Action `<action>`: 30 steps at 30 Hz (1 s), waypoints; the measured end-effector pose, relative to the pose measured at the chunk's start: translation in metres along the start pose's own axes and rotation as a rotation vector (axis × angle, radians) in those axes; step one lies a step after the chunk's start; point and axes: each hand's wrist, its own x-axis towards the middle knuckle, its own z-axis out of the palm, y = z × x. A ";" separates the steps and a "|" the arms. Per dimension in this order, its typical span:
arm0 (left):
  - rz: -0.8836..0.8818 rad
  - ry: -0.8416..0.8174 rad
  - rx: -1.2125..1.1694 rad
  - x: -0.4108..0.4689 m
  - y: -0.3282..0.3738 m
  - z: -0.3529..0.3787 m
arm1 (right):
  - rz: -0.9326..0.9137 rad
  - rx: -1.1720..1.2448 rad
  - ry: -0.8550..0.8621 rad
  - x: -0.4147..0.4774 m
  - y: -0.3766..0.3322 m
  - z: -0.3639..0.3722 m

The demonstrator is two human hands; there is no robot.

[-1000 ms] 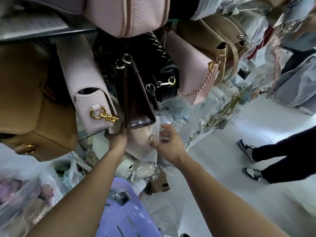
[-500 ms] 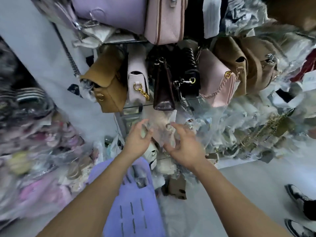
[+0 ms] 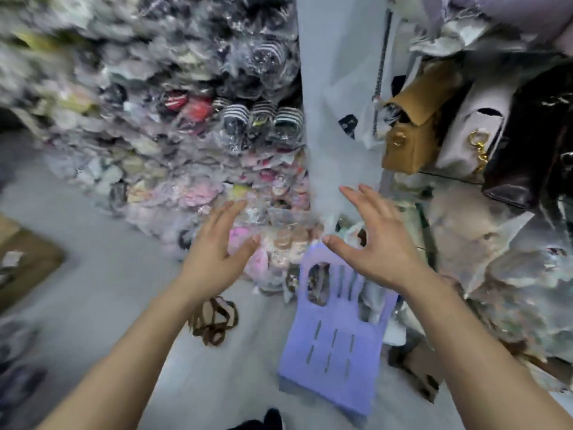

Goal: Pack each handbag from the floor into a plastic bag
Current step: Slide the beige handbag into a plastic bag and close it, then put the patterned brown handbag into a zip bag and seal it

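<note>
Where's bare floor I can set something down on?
Bare floor lies left, between the heap of bagged goods, the cardboard and the brown strappy item. Right of the purple stool, below the shelved handbags, it is crowded.

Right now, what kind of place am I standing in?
Most likely a bag and accessories shop or its stockroom: handbags stand in a row at the right, and plastic-wrapped goods are piled high on the left, down to the floor.
</note>
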 end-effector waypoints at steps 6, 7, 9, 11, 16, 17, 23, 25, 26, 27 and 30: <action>-0.266 0.131 -0.013 -0.044 -0.085 -0.036 | 0.004 0.064 -0.205 0.030 -0.063 0.079; -0.314 0.131 -0.019 -0.048 -0.102 -0.039 | 0.028 0.061 -0.245 0.037 -0.072 0.094; -0.439 0.124 -0.035 -0.052 -0.141 -0.046 | 0.066 0.038 -0.305 0.054 -0.091 0.130; -0.574 0.097 -0.041 -0.054 -0.185 -0.052 | 0.075 0.003 -0.366 0.073 -0.109 0.170; -0.761 0.028 -0.073 -0.045 -0.317 -0.054 | 0.118 -0.055 -0.481 0.123 -0.147 0.281; -0.793 0.000 -0.090 -0.040 -0.345 -0.052 | 0.136 -0.068 -0.499 0.134 -0.152 0.305; -0.870 -0.148 -0.120 0.008 -0.491 -0.034 | 0.249 -0.054 -0.554 0.188 -0.168 0.448; -0.886 -0.136 -0.109 0.026 -0.535 -0.020 | 0.261 -0.049 -0.552 0.203 -0.163 0.498; -0.899 -0.131 -0.105 0.033 -0.554 -0.009 | 0.262 -0.050 -0.561 0.209 -0.159 0.522; -0.908 -0.132 -0.106 0.038 -0.574 0.003 | 0.267 -0.052 -0.574 0.215 -0.153 0.547; -0.942 -0.147 -0.140 0.045 -0.630 0.052 | 0.261 -0.031 -0.596 0.229 -0.129 0.624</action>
